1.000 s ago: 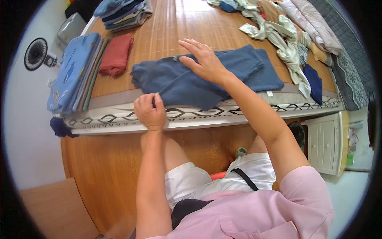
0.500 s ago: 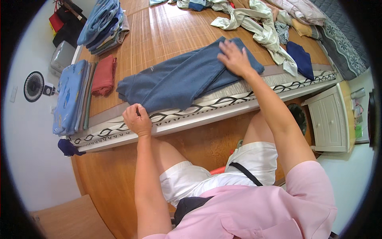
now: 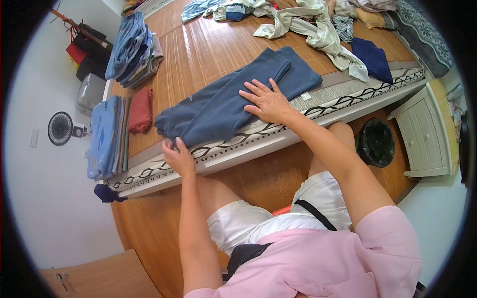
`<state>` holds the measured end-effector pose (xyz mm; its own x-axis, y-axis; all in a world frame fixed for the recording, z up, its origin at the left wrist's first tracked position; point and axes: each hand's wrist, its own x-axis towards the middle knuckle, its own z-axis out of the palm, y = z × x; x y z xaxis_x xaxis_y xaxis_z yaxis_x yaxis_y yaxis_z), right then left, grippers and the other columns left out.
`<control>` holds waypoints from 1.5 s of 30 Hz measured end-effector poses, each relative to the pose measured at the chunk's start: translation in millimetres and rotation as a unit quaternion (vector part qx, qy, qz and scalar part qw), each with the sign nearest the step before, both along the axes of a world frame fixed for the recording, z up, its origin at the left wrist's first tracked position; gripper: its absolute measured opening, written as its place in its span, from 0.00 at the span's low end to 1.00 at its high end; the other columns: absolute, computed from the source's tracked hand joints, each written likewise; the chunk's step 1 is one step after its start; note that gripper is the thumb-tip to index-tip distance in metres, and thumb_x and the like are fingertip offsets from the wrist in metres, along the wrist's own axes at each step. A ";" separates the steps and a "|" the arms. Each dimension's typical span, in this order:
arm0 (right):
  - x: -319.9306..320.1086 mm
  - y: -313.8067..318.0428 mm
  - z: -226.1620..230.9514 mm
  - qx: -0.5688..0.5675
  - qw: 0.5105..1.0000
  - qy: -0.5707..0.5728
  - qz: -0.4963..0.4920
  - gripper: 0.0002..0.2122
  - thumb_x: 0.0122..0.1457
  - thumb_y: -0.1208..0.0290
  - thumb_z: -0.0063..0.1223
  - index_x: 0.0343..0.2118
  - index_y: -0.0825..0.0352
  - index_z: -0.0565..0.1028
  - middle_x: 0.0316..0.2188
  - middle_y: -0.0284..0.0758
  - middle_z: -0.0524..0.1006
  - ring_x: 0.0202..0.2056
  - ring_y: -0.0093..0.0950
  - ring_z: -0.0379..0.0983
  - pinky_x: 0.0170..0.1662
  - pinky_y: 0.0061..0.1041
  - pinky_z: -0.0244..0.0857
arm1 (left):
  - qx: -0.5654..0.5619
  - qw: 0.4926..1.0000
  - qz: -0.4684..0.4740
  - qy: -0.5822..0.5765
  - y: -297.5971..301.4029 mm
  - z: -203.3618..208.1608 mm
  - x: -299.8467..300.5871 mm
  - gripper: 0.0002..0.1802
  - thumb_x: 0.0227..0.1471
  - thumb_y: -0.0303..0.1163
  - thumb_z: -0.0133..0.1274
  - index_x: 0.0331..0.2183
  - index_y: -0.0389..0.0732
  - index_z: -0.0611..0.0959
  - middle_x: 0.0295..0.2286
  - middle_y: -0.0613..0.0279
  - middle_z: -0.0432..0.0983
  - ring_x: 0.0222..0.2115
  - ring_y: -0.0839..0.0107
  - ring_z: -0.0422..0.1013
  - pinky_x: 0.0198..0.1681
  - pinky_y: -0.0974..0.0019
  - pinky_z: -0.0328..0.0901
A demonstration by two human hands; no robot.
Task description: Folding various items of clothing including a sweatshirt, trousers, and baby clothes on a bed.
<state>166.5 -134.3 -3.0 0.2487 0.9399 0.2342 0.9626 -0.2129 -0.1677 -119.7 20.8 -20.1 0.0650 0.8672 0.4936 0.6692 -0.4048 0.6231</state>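
Observation:
A folded blue-grey garment [image 3: 218, 109] lies slantwise along the near edge of the bed, with a long narrow part laid over its body. A small pale mark shows on its left part and a white label by its right lower edge. My right hand [image 3: 268, 102] rests flat on the middle of the garment, fingers spread. At the garment's near left corner is my left hand [image 3: 180, 158], its thumb and fingers a little apart and bent beside the cloth, seemingly not gripping it. Whether the fingertips touch the corner is hard to make out.
Left of the garment lie a folded red cloth [image 3: 140, 110] and a stack of folded blue cloths [image 3: 103, 139]. Behind them rises another folded pile [image 3: 128, 47]. Loose pale clothes [image 3: 318, 32] and a navy piece [image 3: 371, 59] lie at right. A bin [image 3: 376, 142] stands beside a white cabinet [image 3: 422, 134].
My right hand has slid left and nearer from the garment's right end to its middle. The left hand's pinch has loosened at the corner. The whole view has shifted slightly.

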 end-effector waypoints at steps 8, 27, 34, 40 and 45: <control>3.4 -4.0 4.7 -0.007 0.998 0.052 0.034 0.28 0.63 0.41 0.28 0.62 0.50 0.60 0.65 0.34 0.54 0.66 0.34 0.46 0.65 0.51 0.33 | -0.295 0.946 -0.070 -0.117 19.7 35.8 7.7 0.33 0.47 0.42 0.62 0.48 0.29 0.71 0.41 0.50 0.74 0.39 0.62 0.73 0.41 0.61 0.67; 141.2 2.5 9.8 0.023 0.966 0.101 -0.239 0.35 0.61 0.35 0.21 0.64 0.54 0.54 0.67 0.28 0.49 0.67 0.29 0.40 0.65 0.54 0.30 | -0.404 0.860 -0.090 -0.298 12.4 30.0 -5.2 0.17 0.46 0.34 0.61 0.39 0.43 0.75 0.30 0.69 0.75 0.24 0.81 0.70 0.15 0.78 0.57; -63.7 5.0 41.7 0.159 0.974 0.083 0.141 0.36 0.57 0.43 0.46 0.63 0.62 0.56 0.64 0.36 0.57 0.66 0.33 0.48 0.65 0.52 0.34 | -0.435 0.833 -0.119 -0.321 19.3 34.5 -21.2 0.17 0.47 0.34 0.59 0.40 0.42 0.74 0.31 0.67 0.74 0.27 0.78 0.71 0.18 0.74 0.63; -86.6 -2.6 -3.0 0.055 0.987 0.054 0.141 0.41 0.46 0.54 0.62 0.62 0.62 0.56 0.62 0.34 0.59 0.64 0.30 0.51 0.65 0.45 0.39 | -0.454 0.750 -0.154 -0.456 13.2 64.1 -3.6 0.10 0.51 0.27 0.53 0.37 0.39 0.76 0.32 0.66 0.76 0.29 0.75 0.73 0.23 0.76 0.66; -95.4 -6.9 1.2 0.134 0.978 0.110 0.113 0.39 0.46 0.55 0.62 0.60 0.66 0.59 0.60 0.38 0.62 0.62 0.31 0.55 0.65 0.41 0.42 | -0.426 0.741 -0.241 -0.459 15.8 124.8 37.0 0.13 0.49 0.22 0.50 0.40 0.33 0.73 0.35 0.56 0.76 0.34 0.64 0.76 0.35 0.64 0.73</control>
